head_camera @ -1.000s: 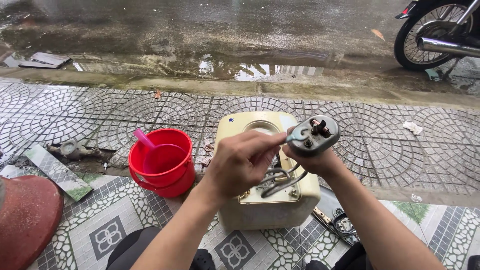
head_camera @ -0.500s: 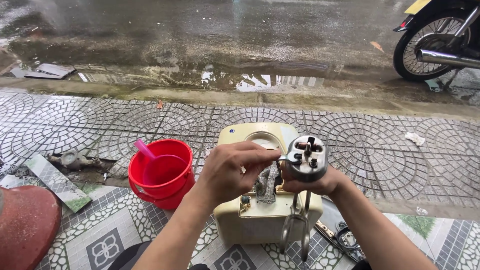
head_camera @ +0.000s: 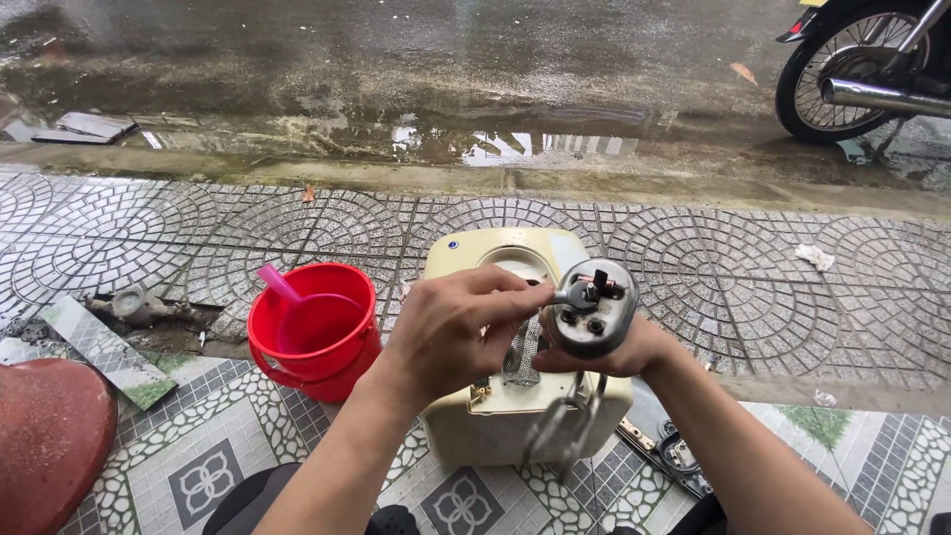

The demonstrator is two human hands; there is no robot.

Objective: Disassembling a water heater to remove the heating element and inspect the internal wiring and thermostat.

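Flanking cream heater casing [head_camera: 466, 421], red bucket [head_camera: 327, 372], motorbike [head_camera: 872, 69]

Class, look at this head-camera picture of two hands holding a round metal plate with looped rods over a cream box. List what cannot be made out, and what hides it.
- Head view: the left hand covers whatever its fingertips pinch on the round grey metal plate.
- The right hand is mostly hidden behind that plate.
- The looped metal rods are blurred.
- The cream plastic box: its opening is screened by hands and plate.
- The motorcycle is cut off by the edge.
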